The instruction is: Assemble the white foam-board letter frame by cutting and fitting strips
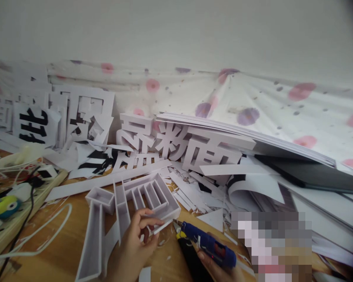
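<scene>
A right hand [220, 270], at the bottom edge of the frame, grips a blue glue gun [207, 241], its fingers wrapped around the body and its nozzle pointing toward a white letter-shaped frame [172, 209] on a wooden bench [170, 264]. A black-and-yellow tool [186, 246] sits just beneath the gun; whether the fingers also hold it cannot be told. The left hand [139, 239], its fingers curled and nearly closed, pinches a thin white strip [166, 225] at the frame's near side. Slim partitions divide the frame's interior. To its left stand a small open box [100, 197] and a long, narrow trough [91, 243]. Behind, raised white characters [172, 139] stand among paper offcuts [194, 196], with a stack of white sheets [253, 133] resting above them. A flower-patterned sheet [129, 92] covers the lower wall; cables [57, 235] run at far left.
</scene>
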`<state>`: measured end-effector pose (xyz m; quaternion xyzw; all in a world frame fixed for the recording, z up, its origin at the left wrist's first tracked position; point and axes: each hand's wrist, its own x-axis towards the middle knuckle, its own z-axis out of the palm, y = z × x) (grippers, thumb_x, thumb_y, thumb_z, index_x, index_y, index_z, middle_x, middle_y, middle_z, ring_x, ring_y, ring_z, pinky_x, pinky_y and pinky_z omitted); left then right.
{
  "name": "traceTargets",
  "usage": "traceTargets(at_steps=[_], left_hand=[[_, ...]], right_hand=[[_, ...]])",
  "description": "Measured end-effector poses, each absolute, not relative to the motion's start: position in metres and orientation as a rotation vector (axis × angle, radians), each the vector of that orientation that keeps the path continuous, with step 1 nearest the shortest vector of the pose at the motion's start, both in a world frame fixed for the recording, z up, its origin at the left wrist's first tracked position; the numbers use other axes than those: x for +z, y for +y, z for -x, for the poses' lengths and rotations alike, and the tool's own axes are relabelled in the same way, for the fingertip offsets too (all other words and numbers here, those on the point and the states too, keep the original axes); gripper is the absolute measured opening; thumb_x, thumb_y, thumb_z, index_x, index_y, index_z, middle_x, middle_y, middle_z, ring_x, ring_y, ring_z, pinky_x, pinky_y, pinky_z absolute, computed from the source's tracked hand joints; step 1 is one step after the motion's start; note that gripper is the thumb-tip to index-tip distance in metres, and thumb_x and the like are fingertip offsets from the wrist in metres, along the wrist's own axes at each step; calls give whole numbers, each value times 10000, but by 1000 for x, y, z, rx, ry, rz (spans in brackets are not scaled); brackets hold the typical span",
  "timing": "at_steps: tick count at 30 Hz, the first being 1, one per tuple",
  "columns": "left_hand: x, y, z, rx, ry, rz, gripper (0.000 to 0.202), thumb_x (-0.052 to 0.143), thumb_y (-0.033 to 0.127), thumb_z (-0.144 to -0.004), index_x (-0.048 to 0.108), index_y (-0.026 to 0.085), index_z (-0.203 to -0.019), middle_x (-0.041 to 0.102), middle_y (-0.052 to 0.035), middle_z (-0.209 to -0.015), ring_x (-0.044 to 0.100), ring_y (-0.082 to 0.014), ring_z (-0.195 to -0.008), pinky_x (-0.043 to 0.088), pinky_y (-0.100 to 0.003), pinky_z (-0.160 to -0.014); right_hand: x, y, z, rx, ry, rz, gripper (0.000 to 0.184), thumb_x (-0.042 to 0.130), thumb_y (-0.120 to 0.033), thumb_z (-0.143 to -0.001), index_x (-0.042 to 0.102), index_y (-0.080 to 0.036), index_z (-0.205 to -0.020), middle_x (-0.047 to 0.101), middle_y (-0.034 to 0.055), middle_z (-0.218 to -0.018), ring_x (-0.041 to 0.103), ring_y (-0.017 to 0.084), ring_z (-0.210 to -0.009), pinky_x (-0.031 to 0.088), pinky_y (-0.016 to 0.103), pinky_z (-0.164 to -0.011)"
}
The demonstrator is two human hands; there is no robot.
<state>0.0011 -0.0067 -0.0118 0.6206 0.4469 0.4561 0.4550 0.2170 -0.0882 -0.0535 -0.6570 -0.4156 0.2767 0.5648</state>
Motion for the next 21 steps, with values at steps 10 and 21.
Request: traceTargets(at_steps=[10, 21], left_hand=[[-11, -6, -2, 1117, 1066, -1549, 366, 562, 165, -733, 390, 239, -1048, 723, -29, -921, 589, -143, -694, 472, -236, -604], [-5, -8, -2, 1094, 1063, -1531, 366, 574, 165, -735, 401, 246, -1046, 732, -14, -910, 607, -148, -709, 476, -242, -623]], right_hand=[[-58, -87, -217, 579, -975, 1544, 526, 722, -617, -553, 723, -205, -880, 736, 97, -873, 687, 305, -844, 554, 368, -781], [-70, -89, -221, 600, -986, 1559, 566, 720, -624, -549, 717, -195, -918, 725, 123, -961, 670, 321, -908, 532, 391, -832]])
